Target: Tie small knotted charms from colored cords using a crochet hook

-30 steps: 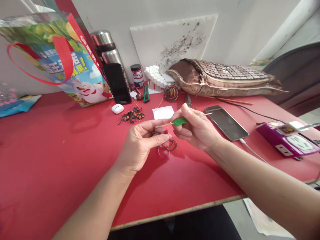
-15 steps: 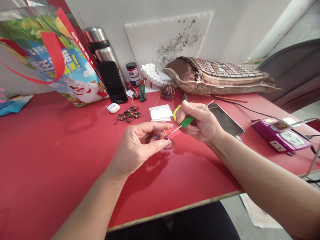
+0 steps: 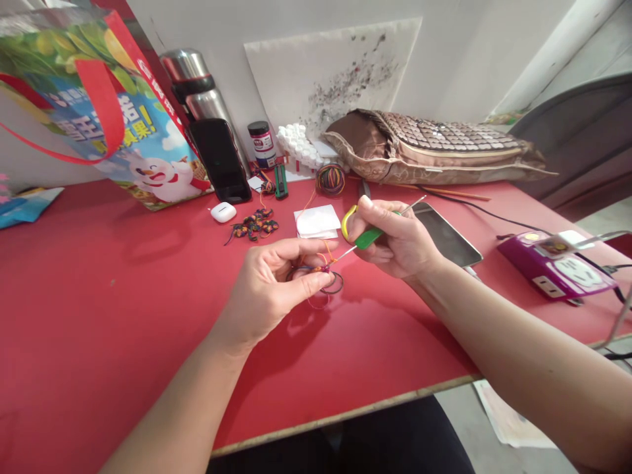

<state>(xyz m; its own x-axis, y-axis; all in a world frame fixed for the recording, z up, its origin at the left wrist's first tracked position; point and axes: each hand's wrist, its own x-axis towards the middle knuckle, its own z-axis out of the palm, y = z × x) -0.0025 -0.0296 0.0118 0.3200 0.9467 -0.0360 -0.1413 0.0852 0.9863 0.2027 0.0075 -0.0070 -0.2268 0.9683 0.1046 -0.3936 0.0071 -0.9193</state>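
On the near side of the white paper (image 3: 318,222), the left hand (image 3: 266,283) pinches the small yarn work (image 3: 323,268); the right hand (image 3: 390,230) grips a hook (image 3: 369,237), tip at the work; it looks barely begun, yarn being left on the ball (image 3: 330,180) behind the paper.

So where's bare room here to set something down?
Most room: red table left of the left hand, nearer than the bag and earbud case. Another patch lies between the forearms. It's crowded along the wall, from bottle to cushion, and around the flat phone and socket box.
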